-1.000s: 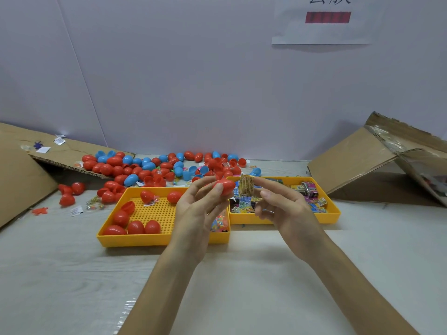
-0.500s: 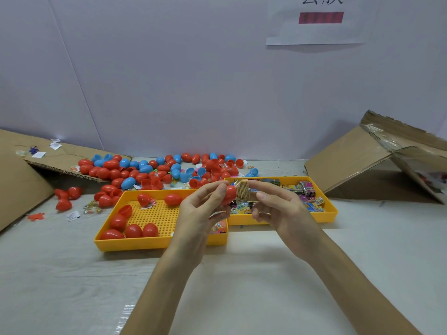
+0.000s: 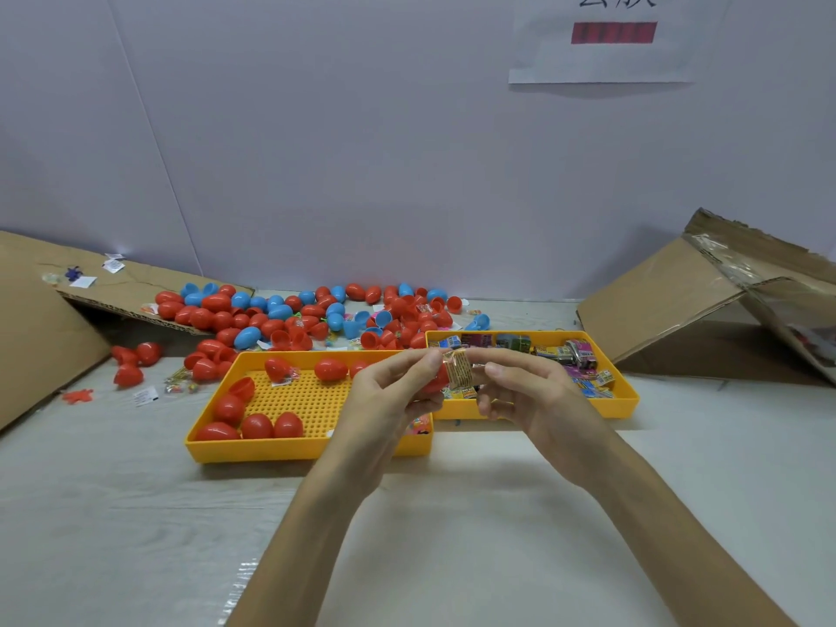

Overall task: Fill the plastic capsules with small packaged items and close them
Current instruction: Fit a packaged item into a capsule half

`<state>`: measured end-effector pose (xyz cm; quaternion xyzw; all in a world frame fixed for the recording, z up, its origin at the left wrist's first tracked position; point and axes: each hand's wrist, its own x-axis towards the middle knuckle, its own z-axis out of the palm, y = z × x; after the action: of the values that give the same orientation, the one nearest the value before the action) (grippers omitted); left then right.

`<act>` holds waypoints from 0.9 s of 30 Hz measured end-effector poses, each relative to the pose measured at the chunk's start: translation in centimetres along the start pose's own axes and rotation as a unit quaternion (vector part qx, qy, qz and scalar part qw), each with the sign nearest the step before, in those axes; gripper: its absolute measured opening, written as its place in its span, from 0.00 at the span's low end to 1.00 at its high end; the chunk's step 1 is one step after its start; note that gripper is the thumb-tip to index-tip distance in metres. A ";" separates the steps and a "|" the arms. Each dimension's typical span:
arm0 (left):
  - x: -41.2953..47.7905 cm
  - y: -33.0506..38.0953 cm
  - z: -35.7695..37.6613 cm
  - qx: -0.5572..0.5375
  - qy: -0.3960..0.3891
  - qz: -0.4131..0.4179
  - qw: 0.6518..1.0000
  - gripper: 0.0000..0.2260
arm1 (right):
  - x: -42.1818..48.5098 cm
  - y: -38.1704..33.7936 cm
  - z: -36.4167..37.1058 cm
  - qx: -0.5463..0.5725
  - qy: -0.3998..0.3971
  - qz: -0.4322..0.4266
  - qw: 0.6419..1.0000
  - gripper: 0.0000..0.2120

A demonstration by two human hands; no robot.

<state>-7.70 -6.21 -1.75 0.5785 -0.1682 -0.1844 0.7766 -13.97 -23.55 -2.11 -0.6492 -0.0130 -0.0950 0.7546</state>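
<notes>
My left hand grips a red capsule half, mostly hidden behind its fingers, above the gap between two yellow trays. My right hand pinches a small tan packaged item and holds it right against the capsule's mouth. The left yellow tray holds several closed red capsules. The right yellow tray holds several small colourful packets.
A heap of red and blue capsules lies behind the trays by the wall. Flattened cardboard leans at the left, and a cardboard box lies at the right. Loose capsules and small packets lie left of the trays.
Both hands have drawn together, bringing the tan packet from beside the red capsule half up against its mouth. The camera has tilted slightly.
</notes>
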 end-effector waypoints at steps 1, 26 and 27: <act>0.0 -0.1 0.1 -0.003 0.004 -0.004 1.000 0.14 | 0.1 0.0 0.0 0.007 0.006 -0.001 1.000 0.13; 0.6 -1.0 0.1 -0.077 -0.007 -0.087 0.993 0.15 | 0.1 0.1 -0.2 -0.079 0.117 -0.126 0.982 0.13; 0.6 -1.0 0.1 -0.077 -0.008 -0.085 0.993 0.15 | 0.1 0.1 -0.1 -0.084 0.115 -0.129 0.981 0.13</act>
<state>-7.32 -6.78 -2.64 0.5279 -0.1106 -0.2668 0.7987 -13.83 -23.66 -2.21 -0.6880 -0.0015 -0.2660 0.6752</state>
